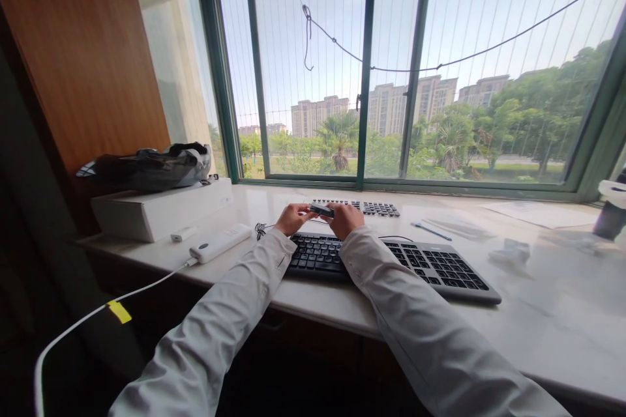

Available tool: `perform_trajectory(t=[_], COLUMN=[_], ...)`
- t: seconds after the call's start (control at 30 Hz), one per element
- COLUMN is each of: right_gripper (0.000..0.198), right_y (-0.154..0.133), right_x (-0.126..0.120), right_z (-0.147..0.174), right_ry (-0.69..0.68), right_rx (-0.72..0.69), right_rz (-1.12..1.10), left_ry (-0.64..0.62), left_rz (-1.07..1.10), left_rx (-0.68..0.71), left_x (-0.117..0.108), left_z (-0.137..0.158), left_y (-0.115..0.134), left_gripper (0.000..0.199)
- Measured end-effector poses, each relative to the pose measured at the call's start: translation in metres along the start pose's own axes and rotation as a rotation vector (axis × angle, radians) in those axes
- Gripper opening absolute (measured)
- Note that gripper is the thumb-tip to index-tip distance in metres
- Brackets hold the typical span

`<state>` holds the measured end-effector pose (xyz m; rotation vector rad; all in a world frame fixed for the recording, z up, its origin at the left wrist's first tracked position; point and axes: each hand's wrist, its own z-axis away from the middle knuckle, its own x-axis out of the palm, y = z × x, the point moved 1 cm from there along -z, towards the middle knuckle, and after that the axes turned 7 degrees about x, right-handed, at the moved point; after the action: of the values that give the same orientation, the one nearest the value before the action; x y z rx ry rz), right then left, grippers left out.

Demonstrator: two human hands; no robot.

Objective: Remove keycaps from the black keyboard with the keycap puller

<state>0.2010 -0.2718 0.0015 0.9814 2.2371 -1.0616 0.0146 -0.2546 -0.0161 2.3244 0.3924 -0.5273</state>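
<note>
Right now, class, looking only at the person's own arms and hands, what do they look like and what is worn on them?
Both arms are covered by long, loose sleeves of pale grey-white fabric that creases along their length and end at the wrists. The left hand and right hand are bare: no gloves, and no rings, watch or markings can be made out at this size.

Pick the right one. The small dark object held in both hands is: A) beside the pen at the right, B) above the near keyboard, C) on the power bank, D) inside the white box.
B: both the left hand and right hand grip the small dark object just above the far edge of the near keyboard.
</note>
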Motion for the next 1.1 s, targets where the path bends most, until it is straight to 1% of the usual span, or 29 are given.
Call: perform_trajectory(t=[0.13,0.23,0.33,0.47,0.63,0.8,0.93,1.1], right_gripper=[0.029,0.035,0.037,0.043,0.039,0.041,0.040,0.036], right_y=[-0.006,-0.009,-0.011,-0.011,-0.011,-0.013,-0.014,-0.013], right_x=[-0.007,-0.011,-0.013,-0.014,-0.013,-0.013,-0.014,-0.012], right_z=[0.003,0.005,0.005,0.006,0.006,0.006,0.007,0.007], right_ry=[-0.090,-0.129,-0.138,-0.138,-0.148,-0.165,-0.180,-0.184], right_rx=[0.007,0.024,0.034,0.057,0.060,0.070,0.067,0.060], right_rz=[0.214,0.287,0.305,0.310,0.300,0.330,0.338,0.350], left_ry=[-0.017,-0.016,0.001,0.003,0.016,0.020,0.019,-0.015], left_rz=[0.079,0.080,-0.009,-0.098,-0.112,-0.134,-0.168,-0.163], left_rx=[0.001,-0.003,-0.008,0.000,0.015,0.020,0.019,0.020], left_x=[0.001,0.002,0.001,0.001,0.001,0.001,0.000,0.001], left_z=[-0.001,0.000,0.000,0.001,0.002,0.002,0.002,0.002], left_y=[0.001,0.002,0.004,0.006,0.009,0.010,0.007,0.000], left_gripper=[0.033,0.035,0.040,0.037,0.038,0.036,0.034,0.034])
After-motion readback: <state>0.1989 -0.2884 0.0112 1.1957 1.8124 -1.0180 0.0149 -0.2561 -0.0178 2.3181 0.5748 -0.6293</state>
